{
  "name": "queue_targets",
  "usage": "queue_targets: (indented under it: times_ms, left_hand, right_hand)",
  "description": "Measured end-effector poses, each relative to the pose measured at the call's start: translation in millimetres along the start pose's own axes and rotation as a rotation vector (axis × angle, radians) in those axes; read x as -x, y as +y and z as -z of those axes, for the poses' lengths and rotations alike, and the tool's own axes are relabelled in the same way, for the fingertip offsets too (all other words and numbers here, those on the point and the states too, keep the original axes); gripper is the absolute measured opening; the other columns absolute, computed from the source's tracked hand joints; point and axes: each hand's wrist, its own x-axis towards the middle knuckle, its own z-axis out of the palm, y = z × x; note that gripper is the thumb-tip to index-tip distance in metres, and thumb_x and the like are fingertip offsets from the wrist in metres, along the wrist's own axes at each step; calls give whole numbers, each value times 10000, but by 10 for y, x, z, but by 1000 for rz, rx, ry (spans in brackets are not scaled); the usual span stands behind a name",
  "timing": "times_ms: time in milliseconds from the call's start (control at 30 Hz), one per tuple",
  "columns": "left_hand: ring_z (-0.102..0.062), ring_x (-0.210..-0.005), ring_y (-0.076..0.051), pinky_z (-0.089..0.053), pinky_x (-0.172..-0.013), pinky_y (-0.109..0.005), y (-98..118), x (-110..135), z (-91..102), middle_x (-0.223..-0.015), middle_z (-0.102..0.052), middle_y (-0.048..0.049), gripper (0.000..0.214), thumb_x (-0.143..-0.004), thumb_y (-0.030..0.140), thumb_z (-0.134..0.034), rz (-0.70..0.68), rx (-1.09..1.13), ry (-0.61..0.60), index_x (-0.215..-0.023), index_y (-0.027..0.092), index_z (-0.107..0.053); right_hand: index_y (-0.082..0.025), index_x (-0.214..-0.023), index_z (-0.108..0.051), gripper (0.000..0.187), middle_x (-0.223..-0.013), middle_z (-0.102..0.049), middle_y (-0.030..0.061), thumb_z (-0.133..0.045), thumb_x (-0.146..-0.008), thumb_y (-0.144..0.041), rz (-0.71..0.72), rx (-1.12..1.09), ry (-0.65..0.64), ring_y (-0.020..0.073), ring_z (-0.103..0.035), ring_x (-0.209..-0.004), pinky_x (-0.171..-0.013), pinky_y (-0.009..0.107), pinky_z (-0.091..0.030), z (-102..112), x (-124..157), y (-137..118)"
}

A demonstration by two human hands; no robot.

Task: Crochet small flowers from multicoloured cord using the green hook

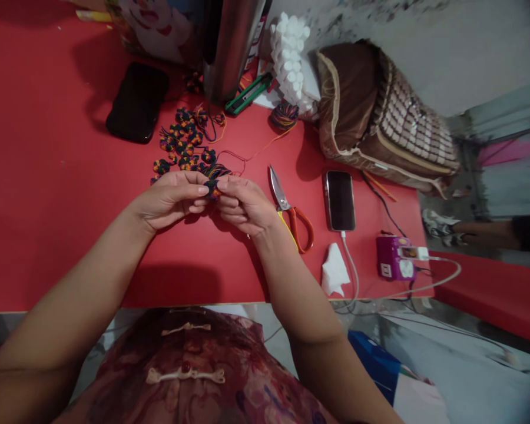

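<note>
Between my two hands, just above the red table (pixel 62 235), is a small knotted piece of dark multicoloured yarn (pixel 212 189) with green and orange in it. The thumb and fingers of my left hand (pixel 172 197) pinch its left side. My right hand (pixel 245 203) pinches its right side. Right behind the hands lies a bundle of dark yarn strands (pixel 217 171). Several similar knotted yarn pieces (pixel 185 138) are heaped beyond my left hand. A yarn ball (pixel 284 115) lies farther back, with a thin orange strand running from it toward the hands.
Scissors (pixel 285 203) with red and yellow handles lie right of my right hand. Farther right are a charging phone (pixel 340 200), a crumpled tissue (pixel 334 271) and a purple power adapter (pixel 395 258). A black phone (pixel 138 103), a green cutter (pixel 249 94) and a brown cushion (pixel 357 100) lie behind.
</note>
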Motion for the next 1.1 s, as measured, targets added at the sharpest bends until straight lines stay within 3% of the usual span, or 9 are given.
queue_targets:
  times_ms: [100, 200, 267, 400, 467, 600, 733, 900, 1100]
  left_hand:
    - [-532, -567, -93, -437, -523, -225, -17, 4, -76, -726, -646, 9, 256, -676, 149, -963, -237, -100, 135, -842, 182, -771]
    - [-582, -785, -123, -502, -719, -237, -24, 39, -163, -892, -671, -6, 205, -750, 54, -887, -572, -328, 283, -815, 232, -807]
    - [-604, -924, -154, -512, -863, -264, -26, 69, -194, -948, -672, -25, 189, -808, 66, -879, -699, -515, 317, -810, 252, -847]
    - [-637, -999, -177, -511, -999, -317, -67, 72, -153, -1000, -701, -35, 151, -876, 127, -878, -750, -715, 347, -884, 278, -887]
    - [-661, -1002, -194, -538, -984, -342, -108, 36, -90, -1009, -721, -40, 142, -893, 142, -859, -786, -790, 355, -910, 281, -887]
    - [-701, -963, -213, -583, -907, -377, -171, -40, 26, -992, -749, -44, 96, -933, 188, -814, -1002, -968, 348, -941, 274, -856]
    - [-707, -970, -211, -577, -927, -386, -182, -50, 43, -992, -733, -53, 106, -1017, 291, -743, -1086, -1095, 342, -942, 236, -793]
    - [-659, -992, -198, -524, -923, -377, -197, -52, -4, -982, -672, -55, 290, -1079, 446, -674, -1114, -1035, 349, -902, 216, -678]
    - [-502, -661, -47, -352, -563, -267, -181, -62, -39, -1024, -618, 5, 317, -1002, 474, -808, -953, -395, 371, -943, 209, -645]
  right_hand:
    - [-195, -793, -579, 301, -524, -417, -140, -833, -921, -292, 39, -10, 39, -1, -166, -405, -356, 115, -155, -15, 0, -4]
    - [-195, -789, -575, 312, -548, -455, -126, -828, -940, -295, 84, -9, 130, -4, -175, -402, -357, 116, -157, -20, -4, 0]
    - [-190, -799, -590, 293, -561, -489, -116, -824, -946, -286, 103, -7, 161, -6, -186, -397, -354, 118, -161, -17, -10, 9]
    - [-174, -816, -627, 269, -573, -534, -105, -844, -929, -286, 120, -7, 154, -10, -193, -387, -344, 120, -166, -6, -24, 28]
    - [-172, -821, -635, 279, -575, -537, -107, -865, -913, -300, 118, -12, 142, -12, -189, -387, -339, 116, -166, -5, -28, 30]
    - [-167, -808, -638, 295, -566, -525, -114, -877, -902, -314, 106, -32, 98, -13, -169, -391, -329, 109, -173, -14, -31, 26]
    - [-178, -769, -600, 341, -570, -533, -116, -886, -893, -317, 85, -47, 71, -16, -156, -393, -325, 100, -185, -29, -28, 31]
    - [-179, -765, -587, 330, -559, -522, -121, -876, -890, -280, 62, -89, 49, -13, -156, -395, -324, 97, -191, -34, -31, 37]
    - [-201, -735, -514, 361, -554, -481, -129, -788, -965, -245, 75, -123, 53, -8, -152, -398, -334, 96, -185, 2, -34, 12]
